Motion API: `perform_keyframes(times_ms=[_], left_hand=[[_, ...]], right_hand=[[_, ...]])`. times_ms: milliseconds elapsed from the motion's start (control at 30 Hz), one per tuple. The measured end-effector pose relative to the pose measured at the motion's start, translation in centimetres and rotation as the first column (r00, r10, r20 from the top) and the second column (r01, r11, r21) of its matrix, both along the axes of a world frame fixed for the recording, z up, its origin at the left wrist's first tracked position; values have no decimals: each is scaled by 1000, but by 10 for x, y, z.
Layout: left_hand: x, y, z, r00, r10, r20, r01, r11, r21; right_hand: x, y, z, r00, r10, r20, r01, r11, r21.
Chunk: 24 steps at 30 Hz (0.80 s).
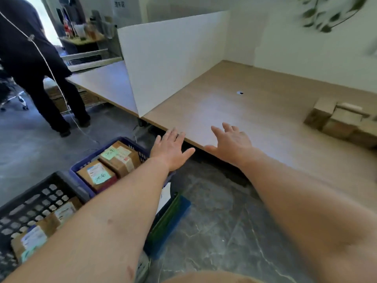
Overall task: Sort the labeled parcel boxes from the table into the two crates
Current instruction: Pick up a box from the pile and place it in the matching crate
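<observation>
Cardboard parcels (pixel 106 166) in blue crate (pixel 81 166)

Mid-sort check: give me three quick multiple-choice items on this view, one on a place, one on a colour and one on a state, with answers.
1. Where do the unsorted boxes lie?
A. on the right side of the table
B. on the floor
C. on top of the white divider

2. What colour is the crate beside the left hand?
A. red
B. blue
C. yellow

3. What is the right hand doing?
A. gripping a box
B. open, holding nothing
C. pinching a label

Answers:
1 A: they sit at the right edge of the table.
2 B: its mesh rim is blue.
3 B: its fingers are spread over the table edge.
</observation>
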<state>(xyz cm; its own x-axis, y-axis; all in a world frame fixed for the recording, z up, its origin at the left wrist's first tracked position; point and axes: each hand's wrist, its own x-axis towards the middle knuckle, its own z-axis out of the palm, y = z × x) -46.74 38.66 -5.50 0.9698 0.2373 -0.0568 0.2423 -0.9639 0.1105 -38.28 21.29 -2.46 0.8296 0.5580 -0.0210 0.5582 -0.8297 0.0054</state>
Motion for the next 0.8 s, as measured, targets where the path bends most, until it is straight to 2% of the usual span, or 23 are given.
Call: perform_keyframes(times_ms=[400, 800], left_hand=[[97, -204, 14, 971, -239, 25, 239, 971, 30], [173, -326, 2, 875, -484, 16, 483, 874, 46]], right_hand=[[51, -215, 15, 966, -249, 69, 245, 968, 59], [75, -342, -5, 862, -502, 67, 497, 865, 72]])
